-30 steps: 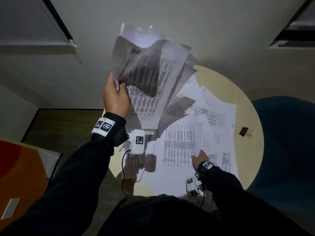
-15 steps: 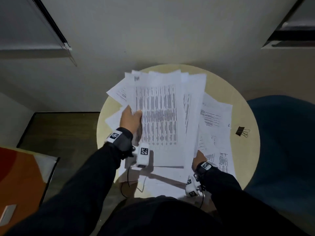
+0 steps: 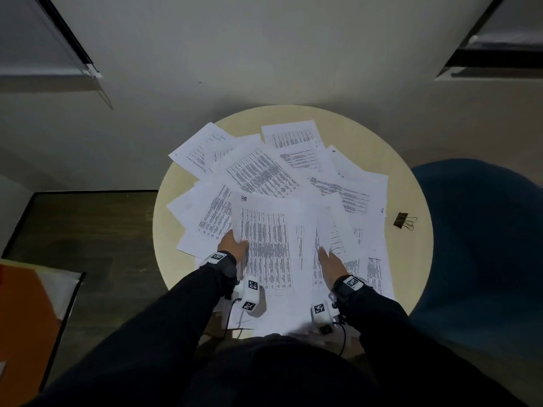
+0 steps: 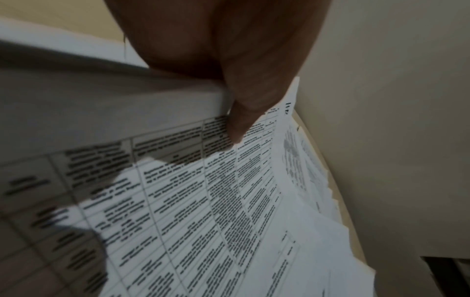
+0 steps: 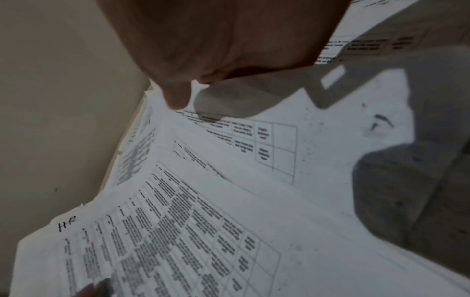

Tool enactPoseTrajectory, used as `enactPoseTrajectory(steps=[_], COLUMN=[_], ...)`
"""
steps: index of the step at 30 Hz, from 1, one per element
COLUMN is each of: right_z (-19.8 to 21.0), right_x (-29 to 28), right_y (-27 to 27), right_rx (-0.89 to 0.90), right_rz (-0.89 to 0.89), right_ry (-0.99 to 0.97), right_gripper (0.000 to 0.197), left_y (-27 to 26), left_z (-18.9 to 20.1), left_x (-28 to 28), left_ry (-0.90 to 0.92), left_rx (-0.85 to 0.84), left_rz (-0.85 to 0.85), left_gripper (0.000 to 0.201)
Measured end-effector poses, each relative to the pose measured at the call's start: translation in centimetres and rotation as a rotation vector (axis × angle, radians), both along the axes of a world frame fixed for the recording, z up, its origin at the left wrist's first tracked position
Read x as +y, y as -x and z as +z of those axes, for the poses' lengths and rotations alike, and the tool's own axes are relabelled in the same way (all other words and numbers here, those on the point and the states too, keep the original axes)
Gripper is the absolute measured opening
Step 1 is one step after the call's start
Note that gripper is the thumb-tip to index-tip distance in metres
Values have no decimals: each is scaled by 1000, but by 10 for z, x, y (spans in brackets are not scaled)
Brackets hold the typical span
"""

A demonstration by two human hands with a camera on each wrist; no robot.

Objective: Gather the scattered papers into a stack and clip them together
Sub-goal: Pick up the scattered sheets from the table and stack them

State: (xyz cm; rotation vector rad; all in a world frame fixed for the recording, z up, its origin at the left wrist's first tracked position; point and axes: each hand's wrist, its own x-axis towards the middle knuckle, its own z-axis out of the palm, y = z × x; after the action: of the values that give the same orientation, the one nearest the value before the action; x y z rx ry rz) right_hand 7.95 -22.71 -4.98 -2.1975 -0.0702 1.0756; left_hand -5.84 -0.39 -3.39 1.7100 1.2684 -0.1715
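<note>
Several printed sheets point(image 3: 258, 174) lie fanned and overlapping across the round beige table point(image 3: 411, 265). My left hand point(image 3: 233, 245) pinches the left edge of the top sheet marked "HR" point(image 3: 267, 248); in the left wrist view the thumb point(image 4: 244, 112) lies on that sheet's print point(image 4: 203, 201), the fingers hidden beneath it. My right hand point(image 3: 329, 259) is at the near right of the pile, thumb on top of a sheet point(image 3: 338, 230) whose edge covers the fingers. The right wrist view shows the thumb tip point(image 5: 178, 100) on paper point(image 5: 254, 191). A black binder clip point(image 3: 404, 220) lies alone right of the papers.
A dark blue chair point(image 3: 484, 245) stands against the table's right side. An orange and white panel point(image 3: 23, 306) sits low on the left over dark floor point(image 3: 88, 230). Some sheets overhang the table's near edge by my body.
The bundle my left hand held up in the air has come down onto the table and spread out. My right hand has moved forward from the near edge.
</note>
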Motion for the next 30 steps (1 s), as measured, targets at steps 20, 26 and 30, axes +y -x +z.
enactPoseTrajectory(steps=[20,26,30], right_z=[74,115,130], right_x=[23,35,30], right_y=[5,-9,-9], right_rx=[-4,-105,-286], right_rz=[-61,-337,-247], right_ry=[-443,-547,-461], right_gripper=[32,40,48], left_y=[-2,-12,-14], left_z=[47,100,115], left_x=[-6,12,18], left_ry=[292,71,75], left_rx=[-423,-712,-810], left_rz=[236,181,169], left_gripper=[21,15,29])
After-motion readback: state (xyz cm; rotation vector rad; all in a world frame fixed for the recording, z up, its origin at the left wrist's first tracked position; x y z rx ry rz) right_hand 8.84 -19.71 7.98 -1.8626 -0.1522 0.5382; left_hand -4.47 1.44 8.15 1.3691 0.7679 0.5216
